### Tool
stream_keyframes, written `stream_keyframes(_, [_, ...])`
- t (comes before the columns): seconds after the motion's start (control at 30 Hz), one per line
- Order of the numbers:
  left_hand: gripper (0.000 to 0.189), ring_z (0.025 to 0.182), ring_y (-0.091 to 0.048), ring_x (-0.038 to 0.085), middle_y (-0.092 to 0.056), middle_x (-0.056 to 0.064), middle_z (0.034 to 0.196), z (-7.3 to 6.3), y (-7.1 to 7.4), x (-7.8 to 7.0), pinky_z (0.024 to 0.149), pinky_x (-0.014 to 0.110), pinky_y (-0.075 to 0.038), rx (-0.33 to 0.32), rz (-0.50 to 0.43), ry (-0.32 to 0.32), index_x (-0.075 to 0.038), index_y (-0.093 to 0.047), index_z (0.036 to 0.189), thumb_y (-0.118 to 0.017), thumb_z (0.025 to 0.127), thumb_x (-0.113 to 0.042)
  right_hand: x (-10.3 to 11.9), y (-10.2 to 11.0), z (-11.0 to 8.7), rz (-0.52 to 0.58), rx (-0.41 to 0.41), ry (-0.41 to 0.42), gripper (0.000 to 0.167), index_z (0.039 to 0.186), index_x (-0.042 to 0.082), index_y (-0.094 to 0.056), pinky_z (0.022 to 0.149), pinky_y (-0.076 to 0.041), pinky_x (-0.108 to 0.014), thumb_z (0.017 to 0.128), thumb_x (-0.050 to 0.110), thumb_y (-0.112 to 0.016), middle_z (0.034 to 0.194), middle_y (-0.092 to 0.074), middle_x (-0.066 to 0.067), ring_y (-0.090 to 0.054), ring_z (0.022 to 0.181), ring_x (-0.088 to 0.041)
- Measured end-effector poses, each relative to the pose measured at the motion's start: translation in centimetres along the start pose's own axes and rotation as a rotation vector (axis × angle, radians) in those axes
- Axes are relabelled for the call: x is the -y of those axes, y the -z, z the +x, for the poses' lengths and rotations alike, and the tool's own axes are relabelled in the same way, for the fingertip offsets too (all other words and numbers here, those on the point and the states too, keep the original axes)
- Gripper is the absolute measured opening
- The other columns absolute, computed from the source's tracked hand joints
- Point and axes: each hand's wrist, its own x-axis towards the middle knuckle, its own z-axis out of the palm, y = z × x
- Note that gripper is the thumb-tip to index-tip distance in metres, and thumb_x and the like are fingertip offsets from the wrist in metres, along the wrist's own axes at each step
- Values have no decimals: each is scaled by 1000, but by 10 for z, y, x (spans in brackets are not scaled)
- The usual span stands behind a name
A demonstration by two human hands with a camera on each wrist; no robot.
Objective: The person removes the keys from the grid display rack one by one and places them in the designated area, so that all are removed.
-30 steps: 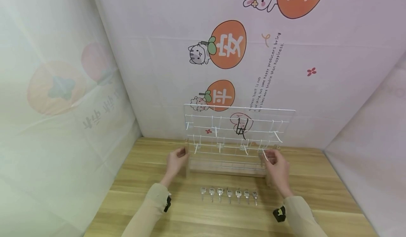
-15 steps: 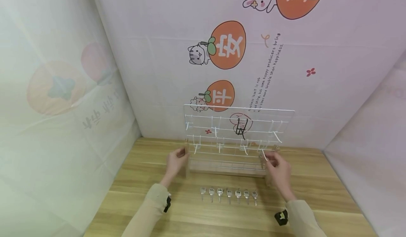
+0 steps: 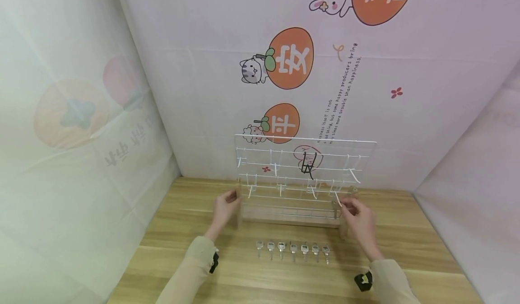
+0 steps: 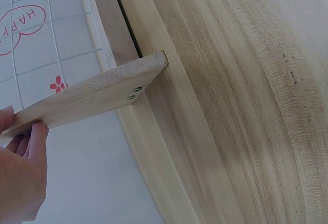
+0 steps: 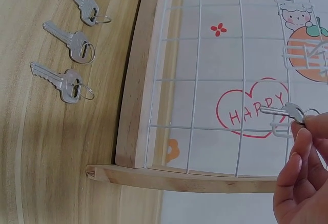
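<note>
A white wire grid rack (image 3: 305,139) in a wooden frame stands on the table, with several white hooks and one black hook (image 3: 308,165). My left hand (image 3: 224,210) grips the rack's left wooden side post (image 4: 102,88) between thumb and fingers. At the lower right hook (image 3: 338,198), my right hand (image 3: 359,220) pinches a silver key (image 5: 293,111) by its head and ring. The key's blade points away from the fingertips. Whether its ring is round the hook, I cannot tell. In the right wrist view the fingers partly cover the ring.
Several silver keys (image 3: 293,249) with rings lie in a row on the wooden table (image 3: 243,281), in front of the rack. Behind it hangs a pale cloth wall (image 3: 203,91) with printed fruit and animals. Cloth walls also stand at left and right.
My right hand has drawn slightly right and toward the front, still at the lower right hook with the key. The left hand stays on the side post.
</note>
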Motion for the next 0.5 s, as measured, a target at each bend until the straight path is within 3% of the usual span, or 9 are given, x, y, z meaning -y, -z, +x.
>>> stream_keyframes(0.3, [38, 114, -66, 43, -63, 32, 125, -1, 0, 1, 94, 40, -61, 1, 8, -8, 11, -61, 123, -69, 90, -4, 4, 4, -5, 16, 3, 3, 11, 98, -1, -72, 55, -50, -8, 87, 3, -71, 87, -75, -20, -57, 59, 5])
stream_keyframes(0.5, [38, 113, -66, 43, -63, 32, 124, -1, 0, 2, 94, 40, -61, 4, 4, -10, 12, -61, 123, -69, 90, -6, 3, 6, -8, -6, -10, 10, 8, 95, 2, -73, 55, -48, -5, 88, 6, -72, 86, -76, -17, -59, 59, 3])
